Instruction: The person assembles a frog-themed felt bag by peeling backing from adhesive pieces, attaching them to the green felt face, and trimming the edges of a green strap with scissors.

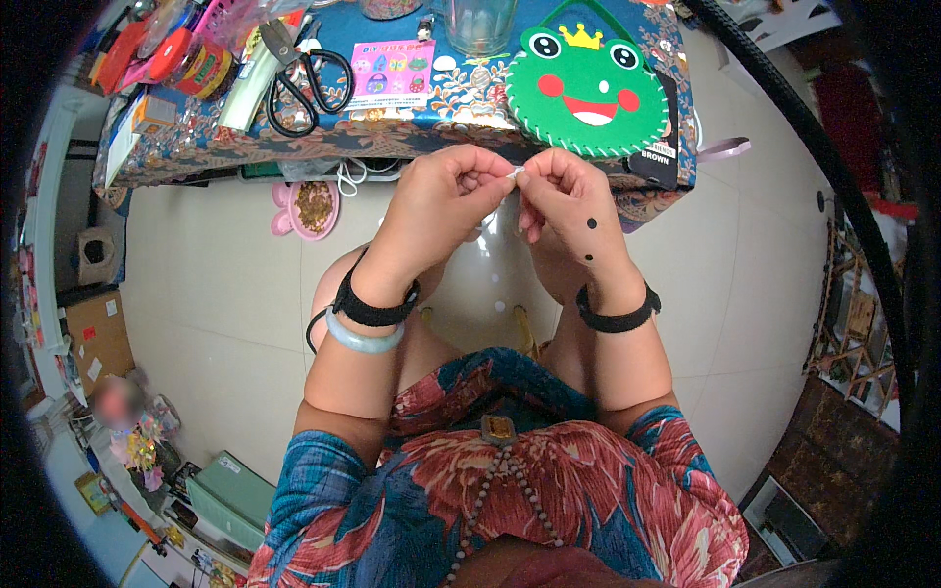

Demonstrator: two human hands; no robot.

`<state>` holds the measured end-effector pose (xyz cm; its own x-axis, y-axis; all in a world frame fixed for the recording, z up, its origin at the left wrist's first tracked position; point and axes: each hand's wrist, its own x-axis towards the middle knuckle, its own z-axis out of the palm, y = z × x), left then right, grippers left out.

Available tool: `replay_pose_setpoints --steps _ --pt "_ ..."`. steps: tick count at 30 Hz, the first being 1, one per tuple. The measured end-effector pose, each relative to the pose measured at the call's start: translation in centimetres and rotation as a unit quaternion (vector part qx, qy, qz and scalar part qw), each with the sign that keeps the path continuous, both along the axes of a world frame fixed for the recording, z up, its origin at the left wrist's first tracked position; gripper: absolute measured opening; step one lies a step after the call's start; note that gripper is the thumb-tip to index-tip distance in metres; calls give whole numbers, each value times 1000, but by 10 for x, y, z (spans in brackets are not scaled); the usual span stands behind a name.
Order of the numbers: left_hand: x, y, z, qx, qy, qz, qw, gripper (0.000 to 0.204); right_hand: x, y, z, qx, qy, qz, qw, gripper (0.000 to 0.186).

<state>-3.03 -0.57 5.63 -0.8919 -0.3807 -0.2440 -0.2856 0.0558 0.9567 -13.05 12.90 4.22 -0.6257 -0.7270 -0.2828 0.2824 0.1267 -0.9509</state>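
My left hand [451, 201] and my right hand [570, 211] meet just below the table's front edge, fingers curled, both pinching a small white piece [516, 172] between thumbs and index fingers. Two small black dots [591, 223] sit on the back of my right hand. On the table above my right hand lies a green frog-face felt bag [586, 98] with a yellow crown, red cheeks and white lacing round its edge. A pink printed sheet [392, 71] and a small white oval piece [445, 64] lie left of the bag, near a clear glass [477, 24].
The patterned tablecloth [245, 147] holds black-handled scissors [299, 98], a red-lidded jar [191, 67] and a dark rectangular item [662, 167] under the bag. A pink dish [309, 211] is below the table. A black strap [784, 108] crosses the right. Boxes [93, 338] line the left.
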Motion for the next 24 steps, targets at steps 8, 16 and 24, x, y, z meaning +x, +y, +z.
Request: replay_pose_setpoints --steps 8,16,24 --pt "0 1 1 -26 8 -14 1000 12 -1 0 -4 -36 -11 -2 999 6" --pt "5 -6 4 40 36 -73 996 11 -8 9 4 -88 -88 78 989 6" --pt "4 -17 -4 -105 106 -32 988 10 -9 6 7 -60 -103 107 987 6"
